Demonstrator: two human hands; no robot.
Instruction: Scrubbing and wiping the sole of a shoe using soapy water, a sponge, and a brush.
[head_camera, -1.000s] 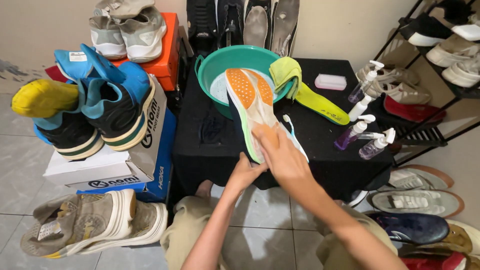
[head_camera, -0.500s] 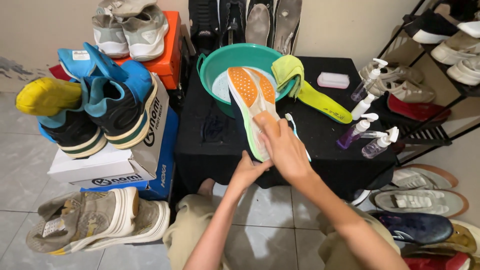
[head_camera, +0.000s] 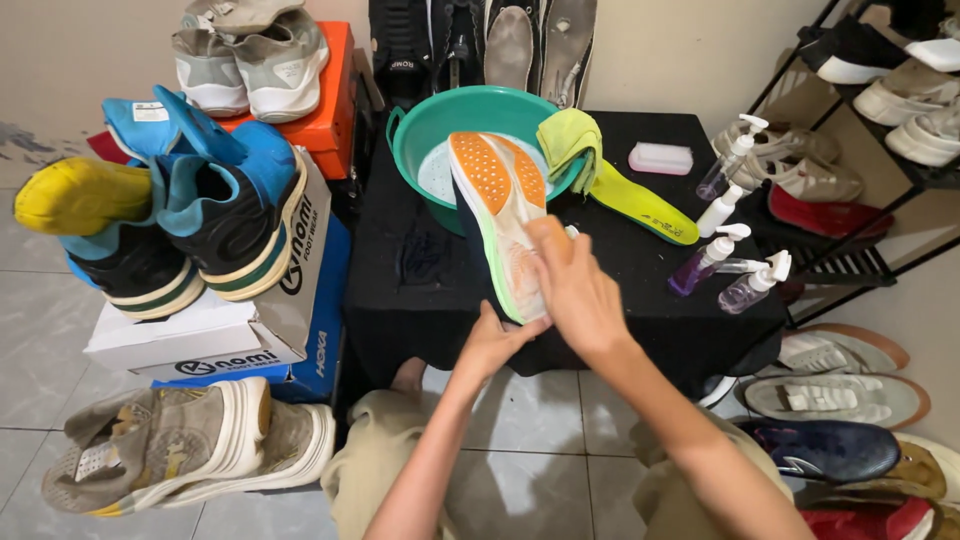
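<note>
The shoe (head_camera: 497, 215) lies sole-up, toe over the green basin (head_camera: 425, 130) at the table's (head_camera: 640, 290) far side. The left hand (head_camera: 490, 345) grips its near heel to steady it; the right hand (head_camera: 575, 285) presses flat on the sole.

Left of the black table (head_camera: 620, 290), blue sneakers (head_camera: 215, 215) sit on stacked shoeboxes (head_camera: 250, 335); spray bottles (head_camera: 725, 265) stand at its right edge, a shoe rack (head_camera: 880, 110) beyond.
</note>
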